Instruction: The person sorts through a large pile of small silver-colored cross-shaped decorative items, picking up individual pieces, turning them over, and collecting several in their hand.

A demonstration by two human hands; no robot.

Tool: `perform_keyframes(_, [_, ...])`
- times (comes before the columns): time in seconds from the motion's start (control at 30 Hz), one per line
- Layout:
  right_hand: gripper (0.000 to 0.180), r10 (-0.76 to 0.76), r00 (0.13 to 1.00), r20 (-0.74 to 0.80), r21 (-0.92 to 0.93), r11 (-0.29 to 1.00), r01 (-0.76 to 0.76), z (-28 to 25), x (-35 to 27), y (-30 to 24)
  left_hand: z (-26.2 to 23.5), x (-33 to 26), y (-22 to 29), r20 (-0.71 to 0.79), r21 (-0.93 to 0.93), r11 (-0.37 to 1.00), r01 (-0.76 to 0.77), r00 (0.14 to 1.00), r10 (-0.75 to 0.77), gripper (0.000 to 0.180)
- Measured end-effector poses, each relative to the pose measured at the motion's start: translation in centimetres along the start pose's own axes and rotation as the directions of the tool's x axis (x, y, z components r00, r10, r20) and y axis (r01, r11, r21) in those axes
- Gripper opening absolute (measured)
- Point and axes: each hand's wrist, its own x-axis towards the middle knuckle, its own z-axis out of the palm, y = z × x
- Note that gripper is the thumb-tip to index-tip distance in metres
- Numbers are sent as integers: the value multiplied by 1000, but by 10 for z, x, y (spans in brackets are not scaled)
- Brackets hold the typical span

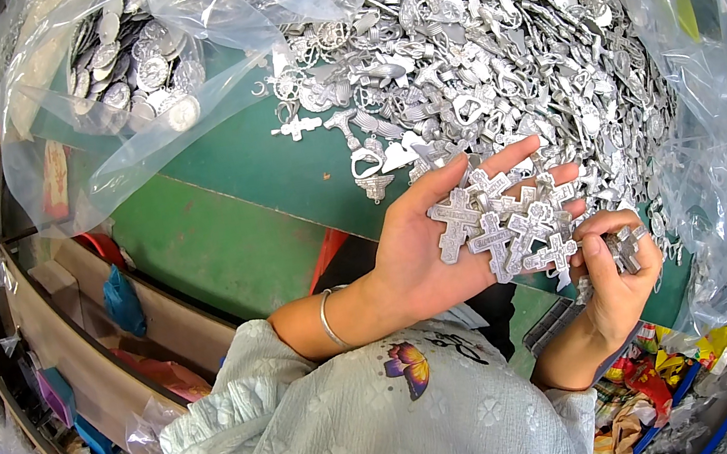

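Observation:
My left hand [413, 262] lies palm up with its fingers extended, bearing several silver-coloured metal cross pendants [492, 234] heaped over the palm and fingers. Close against its fingertips is my right hand [615, 281], curled closed. Its thumb and forefinger are at a cross pendant [561, 249] on the edge of that heap. More metal crosses [627, 248] stick out between its bent fingers; how many is hidden. Just beyond both hands spreads a large pile of silver-coloured metal charms [487, 43] in mixed shapes, with a loose small cross [297, 126] at its left edge.
Round metal discs [153, 72] sit in a clear plastic bag [25, 101] at far left on the green table [251, 188]. Clear plastic sheeting [708, 160] borders the pile at right. A drawer-like compartment [178, 325] stands left; colourful wrappers [645, 387] lie low at right.

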Motion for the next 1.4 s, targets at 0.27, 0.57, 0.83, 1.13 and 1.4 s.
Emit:
perform_keyframes(0.27, [9,29,1000,4,22,999,-29,-3,1,2,-1,0,0,-3,3,1000,-3,1000,3,60])
perform_keyframes(0.57, [18,85,995,48,111,990,-90,-8,3,5,-1,1,0,-13,15,1000,-8,1000,8,61])
perform_keyframes(0.83, [18,120,988,93,78,989,-127,-13,3,4,-1,1,0,-10,29,999,-15,1000,15,63])
perform_keyframes(1.13, [14,77,991,110,72,994,-86,-13,3,5,0,1,0,-9,36,999,-17,1000,18,63])
perform_keyframes(1.4, [11,75,991,111,98,991,-86,-12,4,6,1,1,0,-10,36,999,-13,1000,14,62])
